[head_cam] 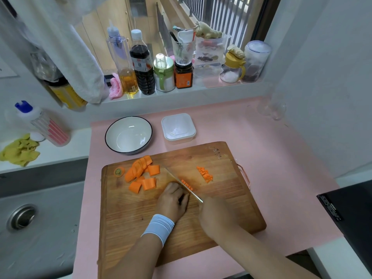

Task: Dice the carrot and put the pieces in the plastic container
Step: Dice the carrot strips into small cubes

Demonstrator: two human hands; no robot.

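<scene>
Fingers (175,187) of the left hand (173,200) are curled into a claw against the knife (177,179) blade. I judge they pin a carrot strip beneath them, though the hand covers that strip. Right hand (214,215) is clenched round the knife's handle, which I cannot see. A fresh row of dice (187,185) lies just beside the blade near the middle of the cutting board (231,208). A small heap of dice (205,174) sits toward its right edge, and the uncut slices (141,175) lie by its far left corner with the carrot stub (119,171). So I'm mid-dicing, with most of the carrot left. The next move calls for inching the claw back and making short, even chops, then starting on the slices. Plastic container (179,138) waits on the counter just beyond the board's far edge, beside a bowl (128,134). Whether its lid is on I cannot tell.
</scene>
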